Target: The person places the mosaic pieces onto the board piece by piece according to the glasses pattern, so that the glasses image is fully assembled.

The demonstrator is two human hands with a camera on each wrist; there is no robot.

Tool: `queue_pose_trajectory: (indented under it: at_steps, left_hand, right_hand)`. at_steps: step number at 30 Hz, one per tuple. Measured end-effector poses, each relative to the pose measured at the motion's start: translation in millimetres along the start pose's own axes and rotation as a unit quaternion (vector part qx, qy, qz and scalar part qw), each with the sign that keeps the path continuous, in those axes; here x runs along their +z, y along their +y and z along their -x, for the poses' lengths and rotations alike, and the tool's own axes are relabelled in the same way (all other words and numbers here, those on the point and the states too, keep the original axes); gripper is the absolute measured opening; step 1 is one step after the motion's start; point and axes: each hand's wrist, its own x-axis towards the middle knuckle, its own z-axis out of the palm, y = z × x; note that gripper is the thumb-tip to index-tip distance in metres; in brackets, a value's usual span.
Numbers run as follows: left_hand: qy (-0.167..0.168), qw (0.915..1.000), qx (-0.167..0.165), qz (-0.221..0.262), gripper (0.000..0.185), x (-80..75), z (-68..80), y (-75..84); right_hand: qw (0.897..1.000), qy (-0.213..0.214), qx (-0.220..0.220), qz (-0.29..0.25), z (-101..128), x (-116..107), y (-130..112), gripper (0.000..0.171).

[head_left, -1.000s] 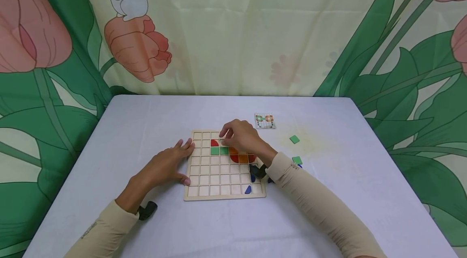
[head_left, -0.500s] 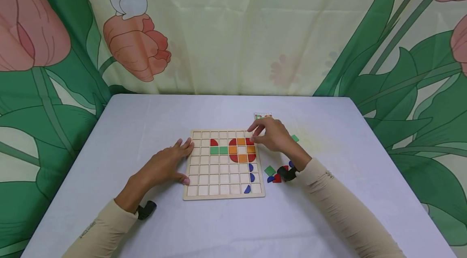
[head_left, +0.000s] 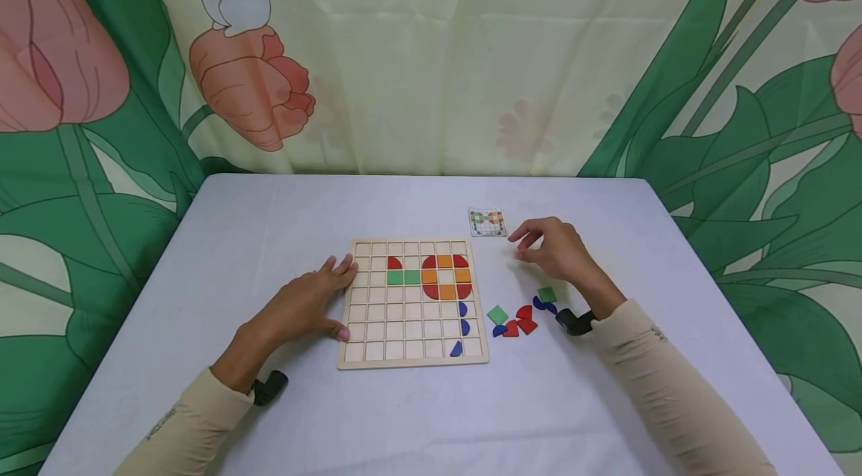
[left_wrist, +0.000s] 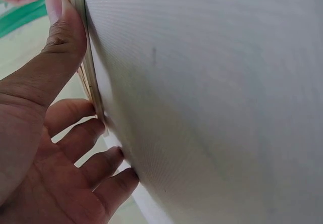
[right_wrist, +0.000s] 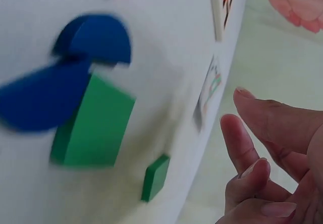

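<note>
**Right hand off the board, empty, above a loose green tile**

Nearest you, your left hand (head_left: 306,305) lies flat on the table (head_left: 417,416), fingers straight, thumb and fingertips pressed against the left edge of the board (head_left: 412,358). The left wrist view confirms it: the thumb (left_wrist: 63,37) bears on the wooden rim, nothing gripped. It has held this position over the last second.

On the board, the filled cells sit in the upper rows: a red quarter-round (head_left: 395,263) over two green squares (head_left: 404,278), then a ring of red and orange pieces (head_left: 446,276) to their right. Three blue pieces (head_left: 462,326) run down the right-hand columns. A second ago your right hand covered the ring; half a second ago it was at the board's upper right corner; the ring now shows complete around one bare cell.

Right of the board lies the loose stock: a green square (head_left: 497,315), red pieces (head_left: 521,322), and a blue piece with a green square (head_left: 547,295).

Farther out, your right hand (head_left: 555,250) has withdrawn from the board and hovers over the table. Its fingers are loosely curled, thumb and forefinger apart, holding nothing; the right wrist view shows a small green tile (right_wrist: 155,177) just beyond the fingertips (right_wrist: 237,133), not touched. This suggests a placement finished and a fresh piece being sought.

Farthest, the pattern card (head_left: 488,222) lies flat beyond the board's corner.
</note>
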Motion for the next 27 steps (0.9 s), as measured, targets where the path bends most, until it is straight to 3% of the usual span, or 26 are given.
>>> queue_pose_trajectory:
  at_steps: [11,21,27]
  left_hand:
    - [0.001,1.0000,-0.001,0.003,0.119,1.0,-0.4,-1.0]
    - [0.004,1.0000,-0.003,-0.002,0.119,2.3,-0.9,-1.0]
    - [0.003,1.0000,-0.002,-0.002,0.119,2.2,-0.7,-1.3]
  right_hand:
    - [0.999,-0.005,0.039,0.025,-3.2,-14.4,33.6,0.025]
    - [0.996,-0.019,0.069,0.044,-7.7,-13.1,42.3,0.028]
    - [0.996,-0.025,0.065,0.054,-9.5,-12.4,43.9,0.023]
